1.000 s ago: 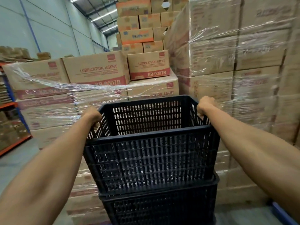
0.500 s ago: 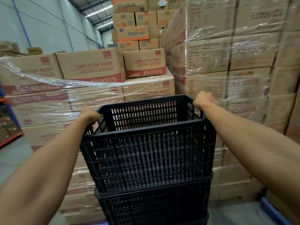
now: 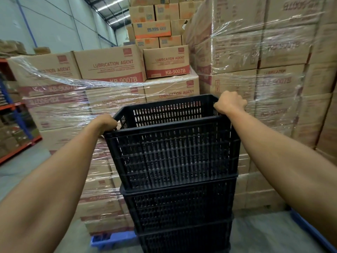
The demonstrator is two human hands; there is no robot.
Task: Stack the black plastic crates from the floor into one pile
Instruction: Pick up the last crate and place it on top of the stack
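Note:
A black slatted plastic crate (image 3: 173, 152) sits as the top one of a pile of black crates (image 3: 182, 212) straight in front of me. My left hand (image 3: 106, 122) is closed over its left rim. My right hand (image 3: 229, 103) is closed over the far right corner of its rim. The top crate looks level and nested into the crate below. The pile's base is cut off by the bottom of the view.
Shrink-wrapped pallets of brown cartons (image 3: 109, 99) stand right behind the pile, and a taller wrapped stack (image 3: 264, 70) rises to the right. Blue pallet edges (image 3: 113, 240) lie on the grey floor. Orange and blue shelving (image 3: 14, 125) stands at the left.
The top crate has sunk a little onto the one below, and my view has shifted so more of the pile's lower part shows. Both hands keep their hold on the rim.

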